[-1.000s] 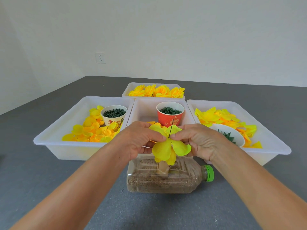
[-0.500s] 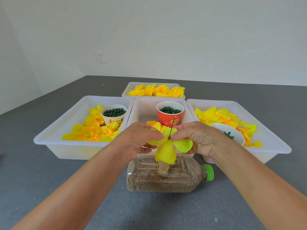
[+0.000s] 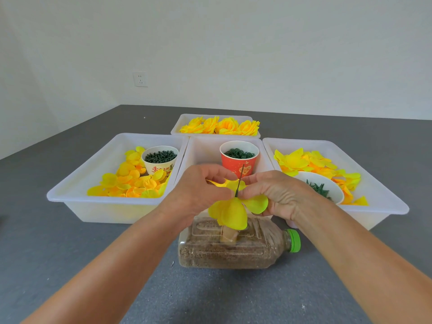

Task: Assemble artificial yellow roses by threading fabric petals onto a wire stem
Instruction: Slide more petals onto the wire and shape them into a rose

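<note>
You have a thin dark green wire stem (image 3: pixel 239 181) standing almost upright, a little tilted, above the plastic bottle, and a yellow fabric petal piece (image 3: pixel 236 210) with several rounded lobes is threaded on it, the lobes hanging down and to the sides. Your left hand (image 3: pixel 198 190) and your right hand (image 3: pixel 278 192) pinch this piece close to the wire, one on each side. More loose yellow and orange petals (image 3: pixel 131 181) lie in the left tray, other petals (image 3: pixel 311 162) in the right tray, and finished yellow roses (image 3: pixel 219 125) lie in a row in the far tray.

Cloth petals (image 3: pixel 233 212), glossy plastic trays (image 3: pixel 109 202).
</note>
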Tool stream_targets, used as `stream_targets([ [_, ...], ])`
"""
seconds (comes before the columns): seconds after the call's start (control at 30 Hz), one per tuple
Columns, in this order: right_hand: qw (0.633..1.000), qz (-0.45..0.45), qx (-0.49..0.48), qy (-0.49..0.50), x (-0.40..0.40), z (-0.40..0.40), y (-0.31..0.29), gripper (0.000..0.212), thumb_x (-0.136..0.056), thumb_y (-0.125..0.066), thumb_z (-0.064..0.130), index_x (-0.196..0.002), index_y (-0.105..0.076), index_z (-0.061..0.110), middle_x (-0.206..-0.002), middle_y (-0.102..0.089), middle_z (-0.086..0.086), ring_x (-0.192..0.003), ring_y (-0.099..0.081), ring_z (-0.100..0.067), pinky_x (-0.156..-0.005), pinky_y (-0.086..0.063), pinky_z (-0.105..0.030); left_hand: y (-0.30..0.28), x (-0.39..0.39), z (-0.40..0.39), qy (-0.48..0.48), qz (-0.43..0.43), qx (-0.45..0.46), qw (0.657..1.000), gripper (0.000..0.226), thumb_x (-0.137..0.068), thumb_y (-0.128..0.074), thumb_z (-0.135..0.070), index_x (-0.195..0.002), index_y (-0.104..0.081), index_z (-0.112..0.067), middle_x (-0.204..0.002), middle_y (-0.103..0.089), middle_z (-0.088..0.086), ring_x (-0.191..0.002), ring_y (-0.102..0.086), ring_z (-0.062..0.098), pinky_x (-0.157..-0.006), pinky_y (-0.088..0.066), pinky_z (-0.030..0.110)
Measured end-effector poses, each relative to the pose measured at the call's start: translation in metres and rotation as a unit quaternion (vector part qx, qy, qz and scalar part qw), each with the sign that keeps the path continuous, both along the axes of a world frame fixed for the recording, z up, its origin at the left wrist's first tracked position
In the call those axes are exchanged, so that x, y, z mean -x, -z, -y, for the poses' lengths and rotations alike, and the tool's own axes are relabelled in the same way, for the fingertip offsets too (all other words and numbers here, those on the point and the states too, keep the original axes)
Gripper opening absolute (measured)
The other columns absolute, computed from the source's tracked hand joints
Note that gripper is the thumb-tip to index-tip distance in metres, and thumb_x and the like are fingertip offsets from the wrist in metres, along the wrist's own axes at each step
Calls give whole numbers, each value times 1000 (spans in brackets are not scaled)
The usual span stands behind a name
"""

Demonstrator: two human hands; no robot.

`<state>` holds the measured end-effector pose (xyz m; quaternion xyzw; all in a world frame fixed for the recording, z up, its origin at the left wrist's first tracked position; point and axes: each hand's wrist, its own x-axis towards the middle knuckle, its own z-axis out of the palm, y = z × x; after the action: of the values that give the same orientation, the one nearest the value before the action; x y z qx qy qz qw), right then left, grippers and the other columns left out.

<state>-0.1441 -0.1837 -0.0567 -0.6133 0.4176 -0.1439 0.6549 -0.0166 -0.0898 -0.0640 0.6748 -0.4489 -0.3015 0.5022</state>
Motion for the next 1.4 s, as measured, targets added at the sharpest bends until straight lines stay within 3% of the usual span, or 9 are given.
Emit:
stream_targets([
  [0.1, 1000, -1, 2, 12, -1, 1, 2, 45, -72, -68, -7, -116, -62, 2, -108, -65, -20, -90, -61, -29, -84, -49, -40, 2, 3, -1, 14, 28, 13, 999, 11, -67, -81, -19, -73, -74, -23, -67, -57, 2, -64, -49, 7, -56, -40, 12],
  [0.23, 999, 16, -15, 23, -1, 3, 6, 46, -71, -69, -10, -115, -60, 0, -118, -61, -24, -109, -60, -37, -96, -46, -52, 10, 5, 3, -38, 70, 42, 996, 11, -65, -84, -16, -68, -73, -14, -89, -68, 13, -90, -61, 27, -78, -49, 35],
  [0.37, 998, 41, -28, 36, -1, 6, 11, 40, -72, -67, -15, -108, -58, 0, -116, -62, -26, -111, -58, -38, -99, -43, -55, 18, 4, 6, -32, 71, 62, 995, 12, -64, -84, -12, -69, -72, -10, -81, -64, -8, -79, -59, 4, -63, -39, 5],
  [0.47, 997, 50, -34, 39, -1, 7, 13, 39, -73, -65, -16, -106, -57, 4, -115, -63, -24, -111, -59, -35, -100, -42, -51, 22, 3, 7, -29, 88, 73, 993, 12, -66, -82, -11, -68, -71, -8, -82, -64, -7, -75, -56, -2, -61, -36, 2],
  [0.63, 997, 62, -33, 28, 1, 6, 15, 41, -75, -63, -15, -110, -55, 3, -108, -62, -22, -96, -59, -28, -80, -47, -36, 19, 1, 8, 29, 141, 78, 987, 14, -70, -78, -6, -63, -67, -6, -77, -62, -5, -69, -53, -6, -63, -36, 3],
  [0.77, 999, 40, 6, 19, 4, 4, 13, 29, -75, -65, -10, -99, -62, 7, -97, -63, -14, -101, -53, -26, -87, -43, -36, 15, -2, 8, 48, 154, 58, 985, 12, -73, -76, -8, -66, -68, -3, -80, -63, -1, -72, -54, 1, -63, -37, 4],
  [0.87, 999, 51, 2, 17, 6, 2, 11, 26, -76, -63, -12, -94, -62, 7, -92, -63, -14, -88, -57, -24, -71, -46, -30, 13, -3, 7, 43, 169, 52, 983, 10, -75, -76, -14, -70, -71, -7, -84, -66, 2, -80, -59, 11, -69, -40, 11],
  [1.07, 999, 48, -17, 14, 9, 1, 14, 25, -77, -62, -11, -93, -61, 8, -91, -63, -15, -78, -60, -23, -67, -47, -33, 15, 6, 5, -4, 139, 73, 988, 18, -69, -81, -24, -67, -72, -9, -81, -66, 18, -68, -53, 20, -61, -44, 33],
  [1.4, 999, 42, -17, 1, 9, 6, 16, 25, -78, -64, -7, -94, -63, 11, -73, -68, -6, -63, -63, -14, -54, -49, -26, 27, 7, 6, 8, 52, 127, 991, 23, -68, -81, -10, -56, -63, -21, -69, -64, 1, -72, -56, 11, -68, -44, 21],
])
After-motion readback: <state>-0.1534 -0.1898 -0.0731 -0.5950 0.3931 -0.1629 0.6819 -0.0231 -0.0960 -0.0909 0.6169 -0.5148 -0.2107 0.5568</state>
